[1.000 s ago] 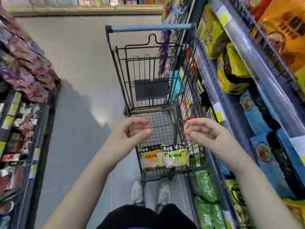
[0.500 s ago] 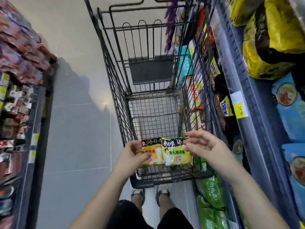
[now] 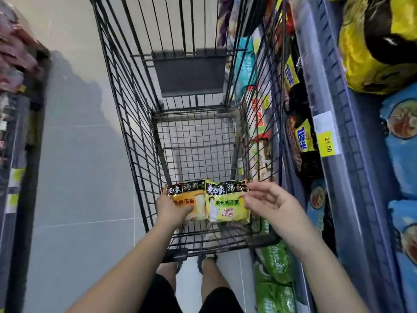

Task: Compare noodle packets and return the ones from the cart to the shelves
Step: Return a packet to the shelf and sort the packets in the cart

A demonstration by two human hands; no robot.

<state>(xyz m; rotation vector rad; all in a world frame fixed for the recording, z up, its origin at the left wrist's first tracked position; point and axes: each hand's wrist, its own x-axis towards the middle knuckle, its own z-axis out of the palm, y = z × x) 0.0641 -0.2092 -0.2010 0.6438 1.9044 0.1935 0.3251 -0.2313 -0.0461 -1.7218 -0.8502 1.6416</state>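
A black wire shopping cart (image 3: pixel 126 109) stands in a narrow aisle on a grey tiled floor (image 3: pixel 79 177), close against the blue-edged shelves (image 3: pixel 352 177) on the right. Two noodle packets lie side by side, touching, at the near end of the cart's basket: an orange noodle packet (image 3: pixel 197 201) on the left and a yellow-green noodle packet (image 3: pixel 228 207) on the right. The left hand (image 3: pixel 171 208) grasps the orange packet at its left edge, the thumb laid across its face. The right hand (image 3: pixel 268 202) is loose and unclenched, its fingertips (image 3: pixel 249 188) at the yellow-green packet's upper right corner; I cannot tell whether they touch it. On the shelf edge sits a yellow price tag (image 3: pixel 327 143) reading 21.50, with yellow multipacks (image 3: pixel 372 64) above, blue packs (image 3: pixel 404 143) beside it, and green packs (image 3: pixel 275 263) low down near the cart.
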